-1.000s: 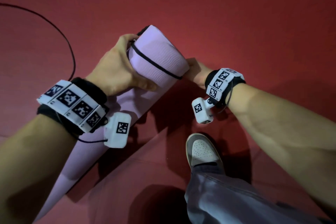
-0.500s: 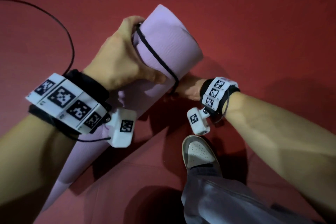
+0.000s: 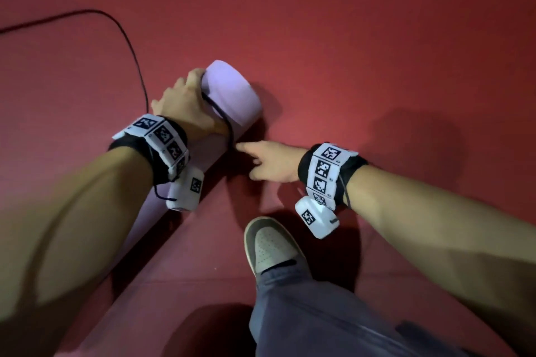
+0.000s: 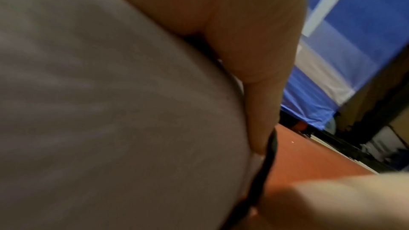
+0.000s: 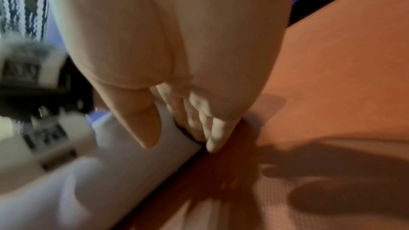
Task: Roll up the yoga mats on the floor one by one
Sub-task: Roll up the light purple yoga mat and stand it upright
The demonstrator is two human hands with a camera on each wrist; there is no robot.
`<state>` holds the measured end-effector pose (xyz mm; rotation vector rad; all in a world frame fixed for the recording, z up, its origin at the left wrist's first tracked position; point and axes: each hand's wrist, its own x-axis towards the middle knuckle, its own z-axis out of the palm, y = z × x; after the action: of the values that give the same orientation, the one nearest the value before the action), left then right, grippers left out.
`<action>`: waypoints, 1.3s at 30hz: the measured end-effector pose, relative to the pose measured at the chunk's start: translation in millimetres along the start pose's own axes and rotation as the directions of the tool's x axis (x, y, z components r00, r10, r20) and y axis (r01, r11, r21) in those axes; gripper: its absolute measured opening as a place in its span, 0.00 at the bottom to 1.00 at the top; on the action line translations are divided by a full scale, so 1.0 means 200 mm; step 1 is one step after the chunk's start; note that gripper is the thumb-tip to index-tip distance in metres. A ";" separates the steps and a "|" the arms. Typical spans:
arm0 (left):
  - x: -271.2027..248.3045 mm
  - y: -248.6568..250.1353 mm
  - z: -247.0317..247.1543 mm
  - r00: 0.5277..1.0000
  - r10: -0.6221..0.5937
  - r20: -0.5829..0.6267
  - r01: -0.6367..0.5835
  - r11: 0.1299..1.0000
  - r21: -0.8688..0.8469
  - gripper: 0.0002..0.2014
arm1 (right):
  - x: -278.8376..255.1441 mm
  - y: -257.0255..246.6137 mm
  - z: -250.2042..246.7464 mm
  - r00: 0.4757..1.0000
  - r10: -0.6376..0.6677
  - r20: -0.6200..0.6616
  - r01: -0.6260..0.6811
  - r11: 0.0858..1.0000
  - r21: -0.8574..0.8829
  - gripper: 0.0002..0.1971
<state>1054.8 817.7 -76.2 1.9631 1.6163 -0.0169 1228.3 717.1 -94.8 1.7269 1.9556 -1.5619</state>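
A rolled lilac yoga mat (image 3: 232, 90) lies slantwise on the red floor (image 3: 348, 52), its far end pointing up and right. A black elastic strap (image 3: 224, 122) rings it near that end. My left hand (image 3: 185, 104) grips the roll just behind the strap, fingers curled over the top; in the left wrist view the thumb (image 4: 261, 93) lies along the mat (image 4: 110, 111) beside the strap (image 4: 268, 155). My right hand (image 3: 269, 159) reaches in from the right with straight fingers, and its fingertips (image 5: 212, 139) touch the mat (image 5: 132, 160) at the strap (image 5: 190, 136).
A black cable (image 3: 127, 35) curves over the floor behind my left hand. My grey-and-white shoe (image 3: 269, 243) and trouser leg (image 3: 319, 313) stand just below the right hand. A blue padded wall (image 4: 321, 59) shows far off.
The mat's end, held up off the floor before, has come down onto the floor. My right hand has left the mat's end and now reaches with straight fingers at the strap.
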 end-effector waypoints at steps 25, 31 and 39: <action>-0.61 -0.57 -0.09 0.977 -0.210 0.040 0.195 0.953 0.231 0.67 | 0.33 -0.61 -0.22 0.832 -0.090 -0.548 -0.181 0.889 -0.420 0.14; -0.44 -0.33 -0.07 0.979 -0.192 -0.075 0.196 0.979 0.060 0.57 | 0.20 -0.80 -0.13 0.903 -0.260 -0.342 0.048 0.853 -0.520 0.09; -0.23 -0.31 -0.11 0.977 -0.181 0.115 0.200 0.963 -0.180 0.64 | 0.11 -0.55 -0.09 0.955 -0.127 -0.269 0.091 0.985 -0.145 0.10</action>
<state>980.0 791.2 -68.0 1.6327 1.6719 -0.0322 1143.7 763.5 -33.7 1.8989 2.2622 -1.2410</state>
